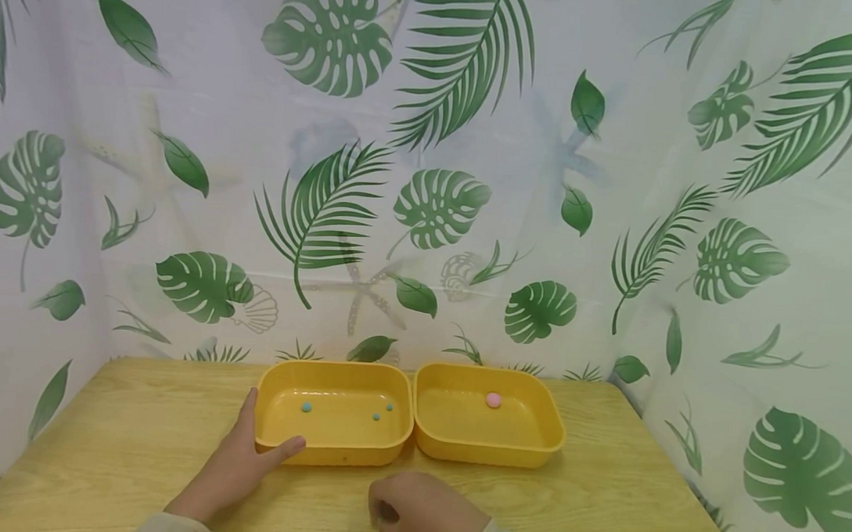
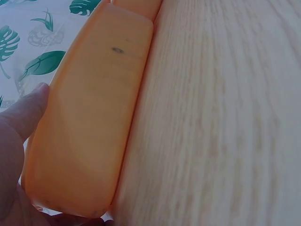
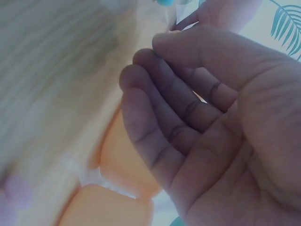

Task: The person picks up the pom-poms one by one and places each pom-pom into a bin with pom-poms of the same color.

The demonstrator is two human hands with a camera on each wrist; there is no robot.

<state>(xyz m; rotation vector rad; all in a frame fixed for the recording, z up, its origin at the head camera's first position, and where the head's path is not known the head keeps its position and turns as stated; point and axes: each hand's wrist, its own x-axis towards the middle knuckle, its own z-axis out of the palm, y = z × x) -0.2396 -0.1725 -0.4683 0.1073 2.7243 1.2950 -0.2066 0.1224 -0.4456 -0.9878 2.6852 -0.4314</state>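
My left hand (image 1: 239, 463) holds the near left corner of the left yellow bin (image 1: 349, 456). Its thumb lies on the front rim, and the fingers go round the bin's left end. Several small teal balls (image 1: 306, 407) lie inside that bin. In front of the bins, low over the table, is my right hand (image 1: 424, 510), fingers curled and thumb tip close to the fingertips. The right wrist view shows nothing in its palm; the thumb hides the index fingertip. Just beyond the thumb is a teal ball (image 3: 164, 2), cut off by the frame edge.
The right yellow bin (image 1: 490, 454) stands against the left one, with a pink ball (image 1: 493, 400) inside. Blurred pink shapes (image 3: 18, 192) appear at the left of the right wrist view. A leaf-print curtain (image 1: 431, 313) hangs behind the wooden table (image 1: 630, 477).
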